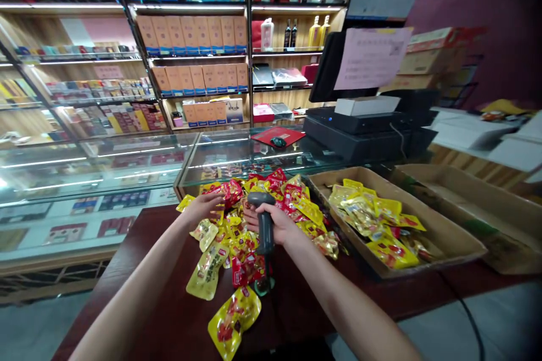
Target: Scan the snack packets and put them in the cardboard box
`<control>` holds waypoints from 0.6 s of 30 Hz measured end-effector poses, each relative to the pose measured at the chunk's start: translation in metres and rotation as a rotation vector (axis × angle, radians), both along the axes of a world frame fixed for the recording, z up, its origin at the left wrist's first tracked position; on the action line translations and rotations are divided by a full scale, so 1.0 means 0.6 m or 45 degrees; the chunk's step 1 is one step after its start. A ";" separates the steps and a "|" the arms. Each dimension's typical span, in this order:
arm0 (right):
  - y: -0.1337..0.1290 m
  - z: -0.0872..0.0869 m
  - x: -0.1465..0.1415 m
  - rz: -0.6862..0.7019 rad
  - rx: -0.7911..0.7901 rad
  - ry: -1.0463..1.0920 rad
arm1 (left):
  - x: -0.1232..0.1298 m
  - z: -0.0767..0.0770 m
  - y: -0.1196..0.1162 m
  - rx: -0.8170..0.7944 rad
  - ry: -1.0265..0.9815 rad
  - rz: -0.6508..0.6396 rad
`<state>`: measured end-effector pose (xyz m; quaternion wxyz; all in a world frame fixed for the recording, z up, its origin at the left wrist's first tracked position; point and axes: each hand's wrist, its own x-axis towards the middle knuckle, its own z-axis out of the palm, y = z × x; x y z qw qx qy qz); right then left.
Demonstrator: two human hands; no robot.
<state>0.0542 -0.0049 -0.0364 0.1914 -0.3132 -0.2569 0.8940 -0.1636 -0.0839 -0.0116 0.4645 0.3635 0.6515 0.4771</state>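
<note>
My right hand (283, 225) is wrapped round the handle of a dark grey barcode scanner (266, 228), held above a heap of snack packets. To its left, my left hand (205, 207) reaches over the heap's left side with its fingers stretched out and nothing visibly gripped. Shiny yellow, gold and red packets (237, 237) make up the pile on the dark red table (165, 271). A gold packet (207, 272) and a yellow packet (235, 318) lie nearer to me. Beneath the scanner, part of a small green round thing (265, 286) shows.
On the right, a cardboard tray (453, 242) holds more packets, beside another shallow carton (503, 220). Beyond the table stand glass counters (144, 163), a red mat (275, 135) with a mouse, and a monitor (326, 67). Shelves of boxes (190, 34) line the back.
</note>
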 end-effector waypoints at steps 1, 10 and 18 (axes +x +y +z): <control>-0.007 -0.004 -0.009 0.019 -0.008 -0.002 | -0.002 -0.008 -0.014 0.014 0.174 0.023; -0.060 -0.045 -0.067 0.142 -0.136 0.045 | 0.021 -0.104 -0.107 0.039 1.040 0.206; -0.058 -0.061 -0.090 0.103 -0.016 0.093 | 0.028 -0.078 -0.076 0.183 0.745 0.192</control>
